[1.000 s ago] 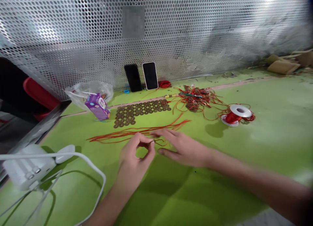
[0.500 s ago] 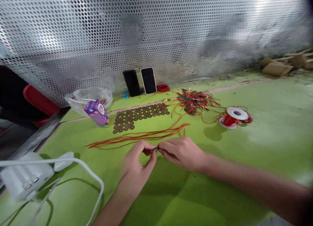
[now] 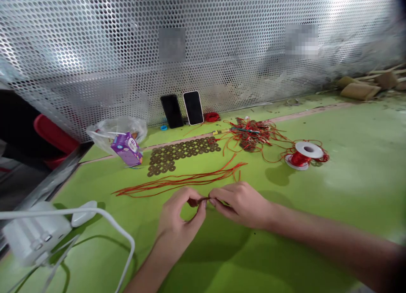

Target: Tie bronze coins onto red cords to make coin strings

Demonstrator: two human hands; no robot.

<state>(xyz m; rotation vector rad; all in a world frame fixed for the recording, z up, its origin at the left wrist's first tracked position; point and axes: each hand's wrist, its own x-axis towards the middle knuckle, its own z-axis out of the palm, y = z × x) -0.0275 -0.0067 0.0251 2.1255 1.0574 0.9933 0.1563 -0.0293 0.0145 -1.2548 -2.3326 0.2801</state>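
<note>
My left hand (image 3: 182, 212) is closed in a pinch on a thin brown piece (image 3: 204, 199), seen edge-on and looking like one of the holed coins. Its other end meets the fingertips of my right hand (image 3: 236, 202), which are also pinched together. My fingers hide most of the piece, and I cannot tell whether cord runs through it. Just beyond my hands, cut lengths of red cord (image 3: 177, 181) lie side by side. Behind them, rows of flat brown coins with holes (image 3: 180, 151) are laid out on the green table (image 3: 285, 259).
Back right of the coins lies a tangled heap of coins tied with red cord (image 3: 250, 134). A spool of red cord (image 3: 301, 155) stands farther right. Two phones (image 3: 193, 108) lean on the perforated screen. Left are a purple box (image 3: 127, 149), plastic bag and white charger (image 3: 36, 234) with cables.
More of the thin brown piece now shows between my fingertips, and my right fingertips have drawn slightly away from the left ones. The view has shifted a little.
</note>
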